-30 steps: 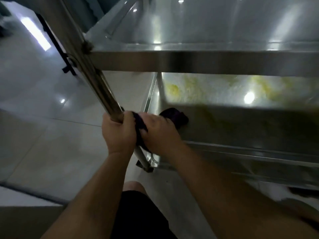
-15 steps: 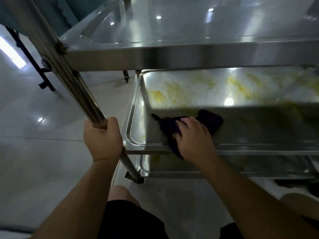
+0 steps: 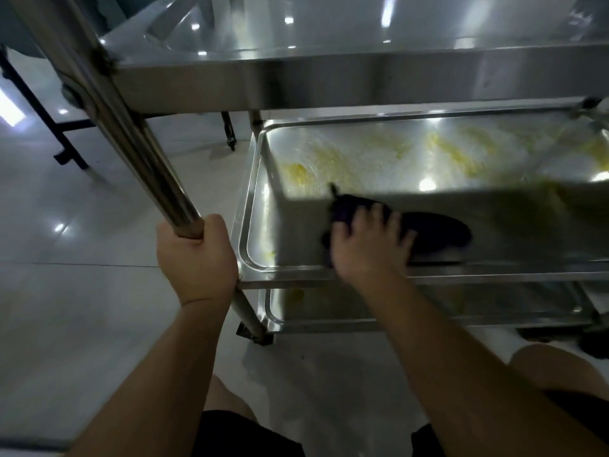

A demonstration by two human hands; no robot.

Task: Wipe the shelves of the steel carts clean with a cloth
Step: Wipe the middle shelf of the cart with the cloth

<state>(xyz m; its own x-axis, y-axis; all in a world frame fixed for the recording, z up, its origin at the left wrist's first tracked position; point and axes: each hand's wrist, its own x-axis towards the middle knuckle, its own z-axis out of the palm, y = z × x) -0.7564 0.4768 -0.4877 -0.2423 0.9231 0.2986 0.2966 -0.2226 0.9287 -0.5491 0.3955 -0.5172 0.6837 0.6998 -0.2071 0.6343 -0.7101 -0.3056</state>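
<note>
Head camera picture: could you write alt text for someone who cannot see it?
A person's right hand presses a dark purple cloth onto the yellow-smeared middle shelf of a steel cart. The left hand grips the cart's slanted steel post over a pale tiled floor.

This looks like a big work kitchen or food place, not a home. A shiny steel cart (image 3: 329, 77) with tray shelves stands here, the kind used to carry food. Its middle shelf (image 3: 428, 159) has yellow smears (image 3: 296, 171) that look like food. The floor (image 3: 66, 291) is made of large pale shiny tiles that bounce the ceiling lights. A black metal frame (image 3: 43, 127) stands further back on the left
</note>
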